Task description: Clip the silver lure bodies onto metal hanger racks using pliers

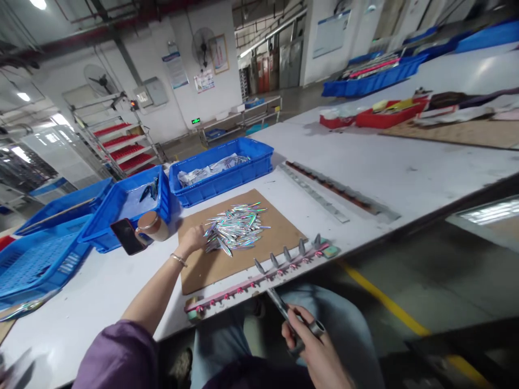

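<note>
My left hand [193,238] reaches out over a brown board [239,254] and touches the left side of a pile of shiny iridescent lure-shaped pieces [235,227]; its fingers curl into the pile. Down by my lap, my right hand [312,351] grips a metal tool [286,316] like tweezers or pliers, tip pointing up-left. Along the table's near edge lies a long pink rack [259,278] with several of the shiny pieces standing upright on its pegs at the right end.
Blue bins [221,181] stand behind the board, one holding bagged pieces. A phone [126,236] and a brown-lidded jar [152,227] sit by the left bin. Metal strips [336,192] lie to the right. Red trays [385,116] are far back.
</note>
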The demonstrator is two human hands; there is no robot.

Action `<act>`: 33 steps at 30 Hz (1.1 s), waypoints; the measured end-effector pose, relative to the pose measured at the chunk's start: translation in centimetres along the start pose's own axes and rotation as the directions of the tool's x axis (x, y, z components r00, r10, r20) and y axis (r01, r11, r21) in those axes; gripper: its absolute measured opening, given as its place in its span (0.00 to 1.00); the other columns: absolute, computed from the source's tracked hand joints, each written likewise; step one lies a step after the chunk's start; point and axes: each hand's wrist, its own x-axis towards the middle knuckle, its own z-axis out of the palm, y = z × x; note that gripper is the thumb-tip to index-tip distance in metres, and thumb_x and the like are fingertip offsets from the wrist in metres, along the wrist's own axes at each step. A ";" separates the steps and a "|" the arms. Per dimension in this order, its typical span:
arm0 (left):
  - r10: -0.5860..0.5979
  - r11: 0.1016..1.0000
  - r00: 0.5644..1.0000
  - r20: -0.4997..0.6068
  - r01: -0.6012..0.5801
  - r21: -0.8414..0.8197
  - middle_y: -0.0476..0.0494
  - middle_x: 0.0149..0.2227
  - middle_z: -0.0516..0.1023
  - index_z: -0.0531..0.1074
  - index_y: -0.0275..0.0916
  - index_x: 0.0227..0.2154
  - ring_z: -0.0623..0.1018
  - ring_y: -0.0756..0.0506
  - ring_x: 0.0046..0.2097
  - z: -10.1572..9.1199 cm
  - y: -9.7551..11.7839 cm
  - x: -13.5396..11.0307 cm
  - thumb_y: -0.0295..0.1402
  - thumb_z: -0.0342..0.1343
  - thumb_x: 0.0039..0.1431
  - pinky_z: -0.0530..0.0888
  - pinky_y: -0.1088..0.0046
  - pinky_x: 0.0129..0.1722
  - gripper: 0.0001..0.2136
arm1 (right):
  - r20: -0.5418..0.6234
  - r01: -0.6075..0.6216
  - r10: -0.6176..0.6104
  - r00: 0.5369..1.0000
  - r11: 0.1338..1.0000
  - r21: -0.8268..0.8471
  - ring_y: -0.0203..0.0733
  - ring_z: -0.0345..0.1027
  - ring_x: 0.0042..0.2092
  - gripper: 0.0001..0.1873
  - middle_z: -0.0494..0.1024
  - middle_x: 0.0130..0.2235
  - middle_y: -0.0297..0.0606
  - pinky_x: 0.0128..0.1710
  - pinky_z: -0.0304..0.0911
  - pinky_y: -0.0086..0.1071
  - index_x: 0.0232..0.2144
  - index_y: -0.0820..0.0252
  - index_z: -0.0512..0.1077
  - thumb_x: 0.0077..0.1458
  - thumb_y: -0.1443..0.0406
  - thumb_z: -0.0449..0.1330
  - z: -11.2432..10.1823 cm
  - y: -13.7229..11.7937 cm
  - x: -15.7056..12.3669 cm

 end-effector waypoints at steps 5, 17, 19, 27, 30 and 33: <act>0.184 0.713 0.976 0.117 -0.051 -0.700 0.39 0.30 0.83 0.74 0.32 0.52 0.82 0.43 0.31 -0.6 -1.4 -4.4 0.40 0.58 0.61 0.76 0.70 0.32 0.21 | 0.018 0.055 -0.054 0.998 0.998 -0.035 0.36 0.62 0.24 0.27 0.74 0.23 0.32 0.26 0.58 0.30 0.38 0.58 0.74 0.48 0.43 0.70 1.1 -0.4 -1.1; 0.328 0.420 0.916 -0.233 -0.362 -0.832 0.44 0.32 0.78 0.78 0.36 0.32 0.74 0.51 0.29 7.0 5.0 -9.6 0.53 0.59 0.62 0.73 0.74 0.31 0.22 | 0.353 -0.529 0.394 0.849 0.609 0.591 0.26 0.59 0.21 0.16 0.67 0.23 0.25 0.17 0.43 0.17 0.38 0.63 0.72 0.53 0.60 0.70 3.3 0.6 0.2; 0.368 0.418 0.906 -0.208 -0.361 -0.834 0.43 0.33 0.79 0.77 0.36 0.35 0.77 0.48 0.33 7.5 5.2 -9.9 0.51 0.56 0.65 0.75 0.71 0.36 0.21 | 0.312 -0.476 0.360 0.879 0.679 0.559 0.27 0.60 0.21 0.17 0.68 0.24 0.26 0.17 0.44 0.18 0.38 0.62 0.72 0.52 0.57 0.70 3.8 1.0 0.0; 0.455 0.450 0.874 -0.169 -0.390 -0.803 0.44 0.33 0.79 0.77 0.36 0.37 0.78 0.47 0.36 7.8 5.5 -10.7 0.45 0.58 0.66 0.74 0.72 0.40 0.15 | 0.085 0.394 -0.448 0.890 0.660 -0.639 0.48 0.75 0.36 0.15 0.79 0.34 0.42 0.35 0.65 0.36 0.48 0.56 0.75 0.61 0.58 0.60 3.2 2.2 -0.1; 0.472 0.503 0.862 -0.183 -0.434 -0.747 0.44 0.34 0.80 0.77 0.36 0.36 0.78 0.47 0.36 7.7 5.6 -10.8 0.44 0.57 0.67 0.74 0.72 0.40 0.14 | 0.274 0.468 -0.538 0.797 0.264 -0.844 0.50 0.77 0.39 0.17 0.82 0.38 0.45 0.39 0.67 0.38 0.53 0.59 0.73 0.66 0.63 0.53 2.4 2.4 0.2; 0.502 0.531 0.842 -0.195 -0.478 -0.700 0.44 0.34 0.80 0.76 0.37 0.36 0.79 0.47 0.36 7.4 5.6 -10.9 0.43 0.55 0.69 0.74 0.72 0.39 0.14 | 0.288 0.486 -0.530 0.797 0.281 -0.827 0.49 0.79 0.42 0.17 0.84 0.44 0.45 0.40 0.69 0.37 0.55 0.59 0.69 0.68 0.62 0.50 2.2 2.6 0.1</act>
